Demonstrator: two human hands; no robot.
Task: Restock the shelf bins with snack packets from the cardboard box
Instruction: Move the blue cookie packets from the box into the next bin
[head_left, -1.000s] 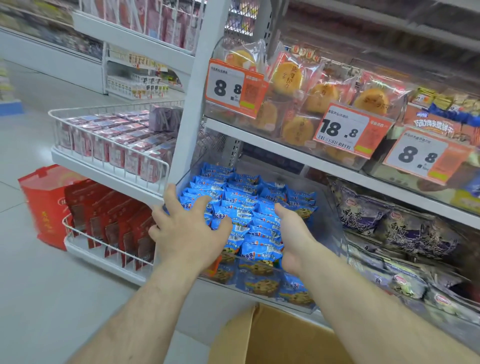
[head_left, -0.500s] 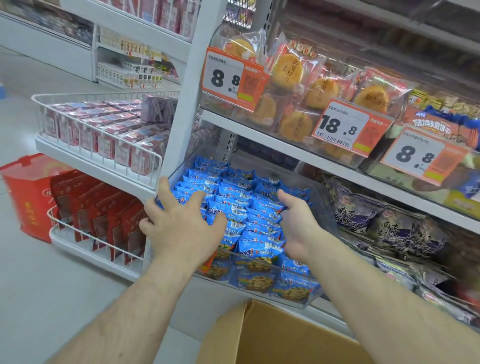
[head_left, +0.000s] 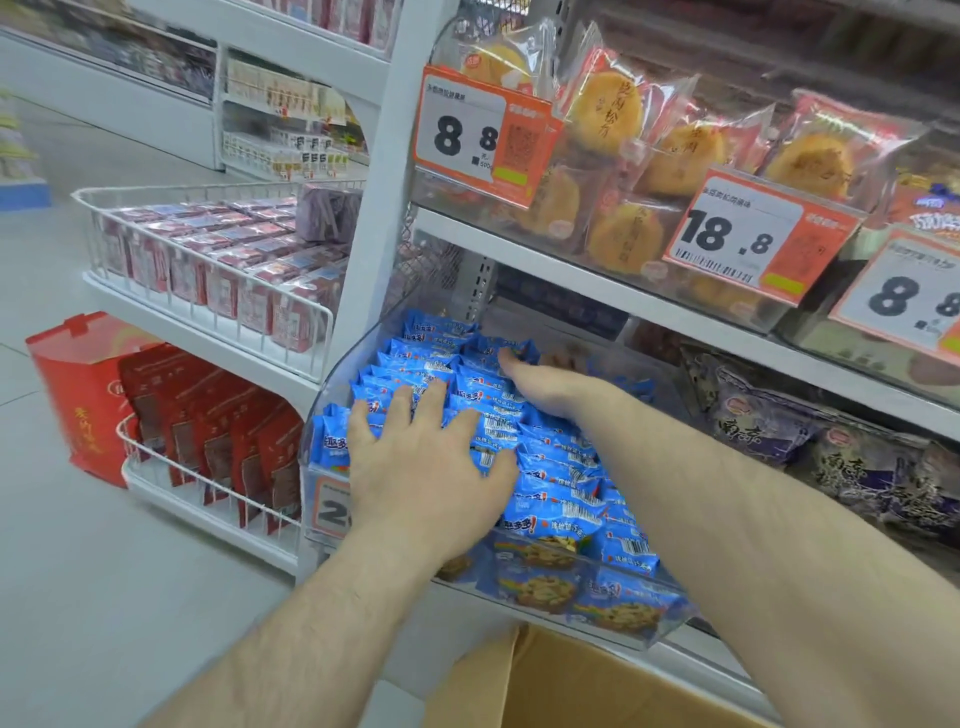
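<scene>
Both hands have slid deeper: left hand (head_left: 426, 467) and right hand (head_left: 550, 382), grips spread, flatten glossy blue snack packets (head_left: 561, 467).

Two hands (head_left: 431, 467), three price tags (head_left: 478, 135), one cardboard box (head_left: 571, 686), many blue packets (head_left: 550, 499).

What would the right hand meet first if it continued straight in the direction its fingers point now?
Probably more blue snack packets at the back of the clear bin. The right hand lies on the pile, its fingers toward the rear; behind them seems to be the shelf's back panel, though depth is unclear.
</scene>
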